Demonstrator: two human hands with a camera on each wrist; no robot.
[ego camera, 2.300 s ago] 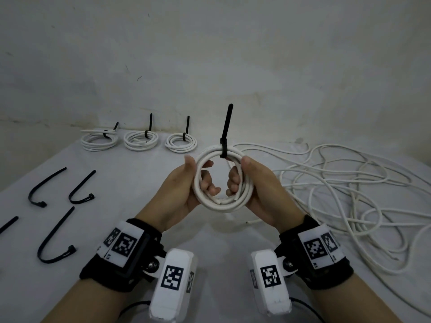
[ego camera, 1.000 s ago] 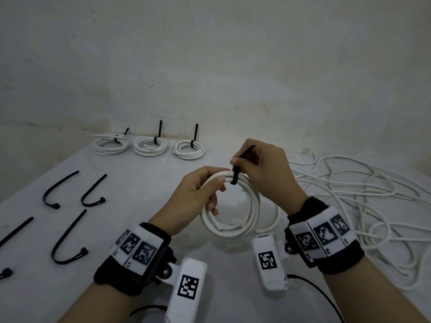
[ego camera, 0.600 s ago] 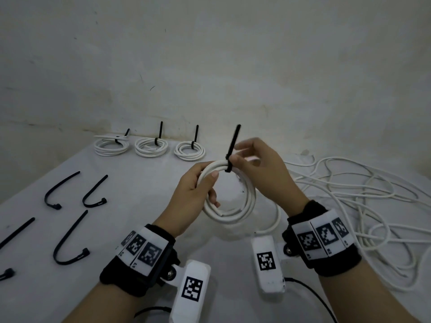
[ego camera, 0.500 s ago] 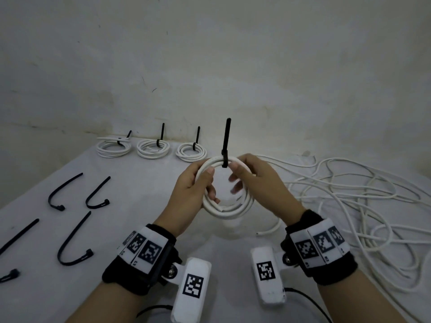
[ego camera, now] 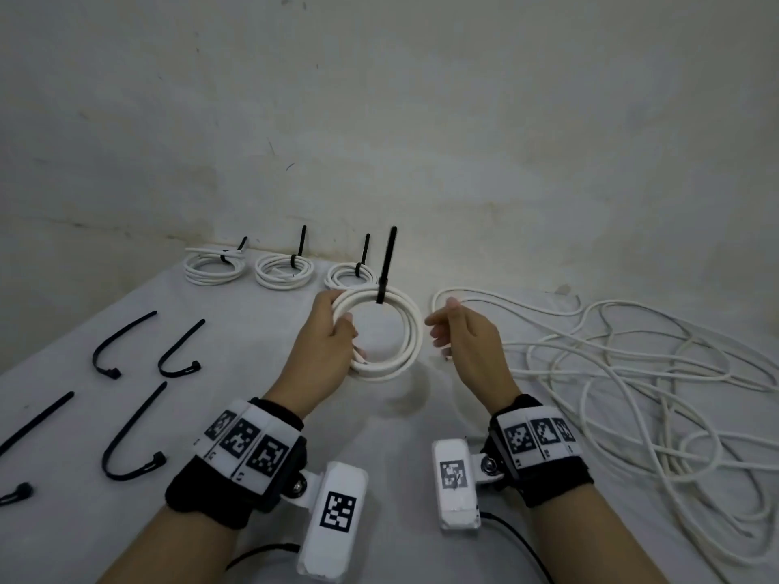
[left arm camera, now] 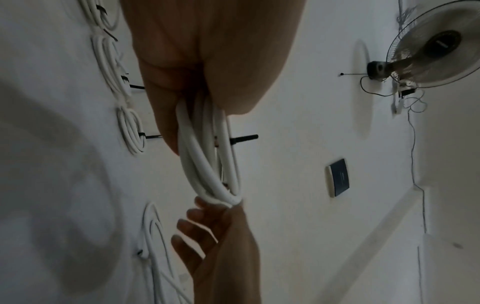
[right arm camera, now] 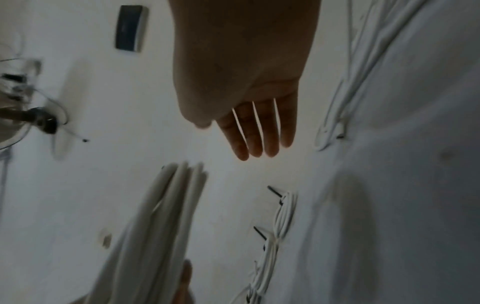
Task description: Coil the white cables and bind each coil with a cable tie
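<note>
My left hand (ego camera: 335, 330) grips the left side of a coiled white cable (ego camera: 415, 335), held upright above the table. A black cable tie (ego camera: 385, 267) binds the top of the coil, its tail pointing straight up. My right hand (ego camera: 442, 330) hovers just right of the coil, fingers relaxed, holding nothing. The left wrist view shows the coil (left arm camera: 205, 164) edge-on between thumb and fingers, with the tie's tail (left arm camera: 244, 137) sticking out. In the right wrist view my right hand's fingers (right arm camera: 259, 133) are straight and apart from the blurred coil (right arm camera: 161, 216).
Three tied coils (ego camera: 284, 271) lie in a row along the wall at the back of the table. Several loose black cable ties (ego camera: 135, 436) lie on the left. A tangle of loose white cable (ego camera: 632, 373) covers the right side.
My right hand pinched the tie's tail at the top of the coil, then let go and moved away to the right. My left hand alone now holds the coil, a little farther forward.
</note>
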